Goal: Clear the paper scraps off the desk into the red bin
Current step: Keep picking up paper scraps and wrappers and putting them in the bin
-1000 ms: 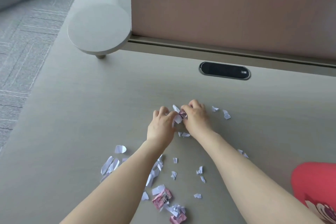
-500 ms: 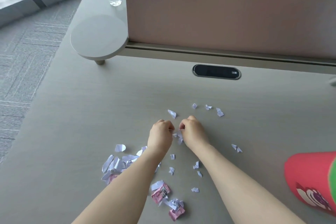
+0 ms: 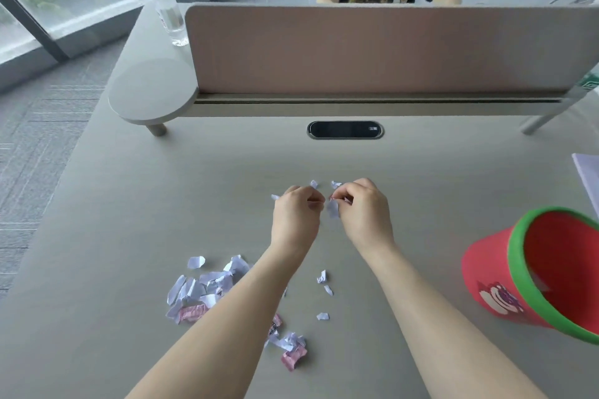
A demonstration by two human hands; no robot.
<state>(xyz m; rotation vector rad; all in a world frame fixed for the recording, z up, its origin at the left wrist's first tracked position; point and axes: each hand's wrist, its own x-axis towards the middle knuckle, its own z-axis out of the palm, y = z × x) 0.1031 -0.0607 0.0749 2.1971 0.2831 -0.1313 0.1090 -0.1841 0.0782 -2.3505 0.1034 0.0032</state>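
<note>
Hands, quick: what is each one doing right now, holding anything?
Left hand: fingers curled, pinching something small; cannot tell what.
Right hand: pinching a white paper scrap that hangs from its fingertips.

Head-mounted view, angled down, close

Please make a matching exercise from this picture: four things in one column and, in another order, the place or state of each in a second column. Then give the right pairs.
Things
1. red bin
2. water bottle
3. largest heap of paper scraps
4. right hand

Places or states
A. pinches a white scrap above the desk
B. lies on the desk left of the left forearm
C. tilted, with a green rim, at the right side
D. stands upright at the far left, beside the divider panel

Pairs: 1-C, 2-D, 3-B, 4-A
</note>
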